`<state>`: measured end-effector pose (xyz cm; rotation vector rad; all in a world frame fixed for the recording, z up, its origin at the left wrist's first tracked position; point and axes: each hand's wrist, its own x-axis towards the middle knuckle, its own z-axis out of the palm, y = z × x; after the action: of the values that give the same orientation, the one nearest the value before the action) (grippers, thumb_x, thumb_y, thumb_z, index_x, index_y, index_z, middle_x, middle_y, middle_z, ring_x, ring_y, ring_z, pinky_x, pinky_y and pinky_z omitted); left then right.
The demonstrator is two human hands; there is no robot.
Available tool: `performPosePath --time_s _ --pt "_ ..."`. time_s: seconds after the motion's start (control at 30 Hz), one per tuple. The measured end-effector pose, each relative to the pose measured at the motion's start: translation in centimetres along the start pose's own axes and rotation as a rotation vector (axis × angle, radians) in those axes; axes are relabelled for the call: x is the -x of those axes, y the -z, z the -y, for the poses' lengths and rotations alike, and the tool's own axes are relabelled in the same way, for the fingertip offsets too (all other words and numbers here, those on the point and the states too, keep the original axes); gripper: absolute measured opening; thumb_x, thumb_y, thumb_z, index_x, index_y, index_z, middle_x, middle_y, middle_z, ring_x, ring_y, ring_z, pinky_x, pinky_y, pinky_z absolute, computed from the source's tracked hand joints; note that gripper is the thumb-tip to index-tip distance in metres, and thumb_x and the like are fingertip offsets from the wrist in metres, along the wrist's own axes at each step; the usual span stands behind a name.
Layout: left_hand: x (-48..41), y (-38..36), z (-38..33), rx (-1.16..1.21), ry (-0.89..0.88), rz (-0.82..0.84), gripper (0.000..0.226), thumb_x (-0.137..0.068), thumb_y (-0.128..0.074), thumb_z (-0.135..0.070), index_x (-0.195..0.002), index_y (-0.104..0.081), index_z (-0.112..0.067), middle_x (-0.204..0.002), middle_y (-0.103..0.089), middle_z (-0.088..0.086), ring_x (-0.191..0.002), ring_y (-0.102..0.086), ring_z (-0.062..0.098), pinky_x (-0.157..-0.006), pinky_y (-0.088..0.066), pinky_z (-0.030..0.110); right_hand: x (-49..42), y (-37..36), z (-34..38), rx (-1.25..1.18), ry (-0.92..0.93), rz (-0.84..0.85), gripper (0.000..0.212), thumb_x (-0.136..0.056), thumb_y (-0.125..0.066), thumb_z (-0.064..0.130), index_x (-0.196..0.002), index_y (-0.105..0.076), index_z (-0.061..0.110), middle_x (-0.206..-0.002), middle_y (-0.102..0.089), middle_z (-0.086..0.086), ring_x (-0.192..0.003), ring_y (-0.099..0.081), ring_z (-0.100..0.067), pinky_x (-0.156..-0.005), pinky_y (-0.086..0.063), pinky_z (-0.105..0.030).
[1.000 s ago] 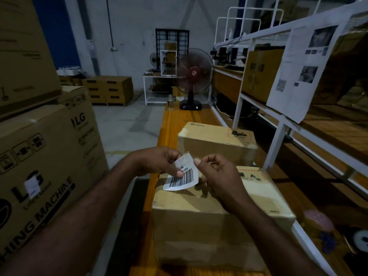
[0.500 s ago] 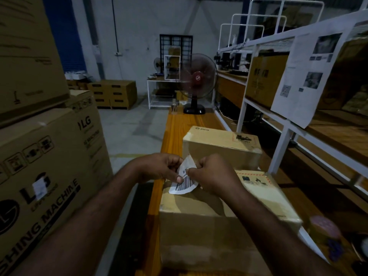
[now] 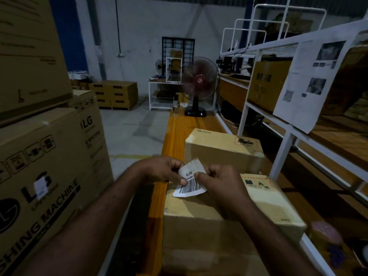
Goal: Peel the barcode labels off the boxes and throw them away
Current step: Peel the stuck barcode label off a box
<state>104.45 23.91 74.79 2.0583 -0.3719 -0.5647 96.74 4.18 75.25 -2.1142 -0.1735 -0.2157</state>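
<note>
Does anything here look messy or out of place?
Only the barcode label: it's off the box, curled and creased, pinched between the left hand and right hand above the near box. Nothing looks spilled or damaged.

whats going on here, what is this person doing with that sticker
A person is pulling barcode labels off cardboard boxes in a dim warehouse. Both hands are pinching one white barcode label: the left hand grips its left edge, the right hand its right side. The label is bent and appears free of the near box, held just above its top. A second box sits behind it on the orange bench. The label has not been thrown away yet; no bin is in view.
</note>
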Motion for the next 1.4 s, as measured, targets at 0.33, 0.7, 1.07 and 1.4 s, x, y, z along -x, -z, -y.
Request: performPosePath --time_s 0.33,0.7,1.07,1.4 --pt "1.2 0.1 0.4 0.242 -0.106 -0.025 0.044 -0.069 -0.08 -0.022 -0.11 -0.063 -0.014 -0.106 -0.074 0.01 -0.099 -0.068 0.027 -0.093 -0.05 0.045 -0.5 0.7 0.5 0.048 0.089 -0.067 0.021 -0.093 -0.067 0.031 -0.075 -0.068 0.02 -0.07 -0.069 0.006 -0.049 -0.063 0.004 -0.041 -0.046 -0.019" --pt "1.7 -2.1 -0.8 0.387 -0.154 -0.495 0.033 -0.088 -0.069 -0.009 -0.119 -0.061 -0.014 -0.091 -0.078 0.01 -0.08 -0.075 0.02 -0.068 -0.059 0.033 -0.9 1.3 -1.2 -0.52 -0.242 0.121 0.027 -0.097 -0.061 0.033 -0.101 -0.072 0.008 -0.067 -0.061 -0.013 -0.05 -0.05 -0.018 -0.048 -0.039 -0.03" --pt "-1.0 -6.8 -1.5 0.759 -0.147 -0.992 0.03 -0.095 -0.06 -0.006 -0.125 -0.058 -0.011 -0.107 -0.073 0.008 -0.091 -0.073 0.023 -0.077 -0.062 0.042 5.3 -1.5 -1.6 0.754 0.307 0.404 0.092 -0.086 -0.006 0.077 -0.151 -0.035 0.02 -0.163 -0.026 -0.003 -0.151 -0.017 -0.02 -0.122 -0.004 -0.037" --pt "-0.5 -6.8 -0.6 0.874 -0.199 -0.896 0.027 -0.097 -0.055 -0.004 -0.122 -0.061 -0.007 -0.096 -0.076 0.005 -0.075 -0.074 0.014 -0.061 -0.057 0.028 0.1 -3.5 -1.5 0.813 0.326 0.543 0.126 -0.067 -0.032 0.096 -0.158 -0.001 0.014 -0.167 0.0 -0.009 -0.154 0.002 -0.023 -0.123 -0.001 -0.05"
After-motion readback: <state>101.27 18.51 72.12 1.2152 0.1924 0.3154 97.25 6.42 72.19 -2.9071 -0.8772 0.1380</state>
